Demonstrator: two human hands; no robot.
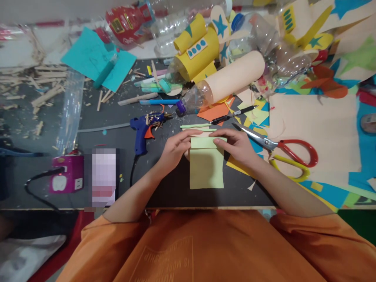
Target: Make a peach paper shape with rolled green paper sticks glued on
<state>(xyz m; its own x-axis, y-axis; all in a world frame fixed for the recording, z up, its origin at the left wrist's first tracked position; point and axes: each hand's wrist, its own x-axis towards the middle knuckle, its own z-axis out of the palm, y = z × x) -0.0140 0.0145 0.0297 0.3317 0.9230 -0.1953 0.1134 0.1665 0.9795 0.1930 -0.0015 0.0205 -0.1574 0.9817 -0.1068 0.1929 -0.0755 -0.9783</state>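
Observation:
A pale green sheet of paper hangs between my hands over the dark table, its top edge folded down in a band. My left hand grips the upper left corner, thumb and fingers closed on it. At the upper right corner, my right hand pinches the folded band with its thumb in front. Just beyond the fingertips lies a thin rolled green paper strip. A black pen rests a little further off.
Left of my hands lies a blue glue gun. Scissors with red and yellow handles lie at right by a large beige sheet. Behind stand plastic bottles, one wrapped in beige paper. A purple power socket sits at left.

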